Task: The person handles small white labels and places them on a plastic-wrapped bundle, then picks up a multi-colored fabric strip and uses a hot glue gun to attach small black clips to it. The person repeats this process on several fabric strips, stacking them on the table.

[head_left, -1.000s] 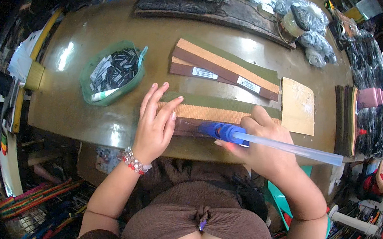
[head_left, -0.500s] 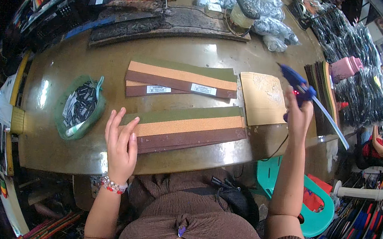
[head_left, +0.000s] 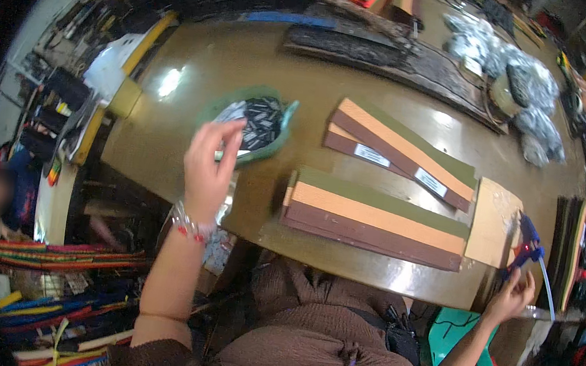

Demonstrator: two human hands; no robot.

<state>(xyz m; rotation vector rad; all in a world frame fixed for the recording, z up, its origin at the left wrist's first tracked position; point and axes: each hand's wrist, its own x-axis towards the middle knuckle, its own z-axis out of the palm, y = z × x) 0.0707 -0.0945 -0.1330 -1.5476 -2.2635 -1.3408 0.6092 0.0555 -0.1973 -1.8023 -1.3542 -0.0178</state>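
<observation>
two hands: left [head_left: 209, 166] perhaps pinching, right [head_left: 511, 295] on glue gun [head_left: 528, 246]

Brown glossy desk [head_left: 198, 64] in front of me. On it: green bowl [head_left: 216, 108] of small dark pieces at left, 2 stacks of long strips, near stack [head_left: 375, 220] green, tan and brown, far stack [head_left: 401, 152] angled behind it. Tan board [head_left: 493, 222] at right, blue glue gun [head_left: 528, 242] beside it. Dark mats [head_left: 394, 53] and grey bags [head_left: 529, 72] at far edge.
</observation>
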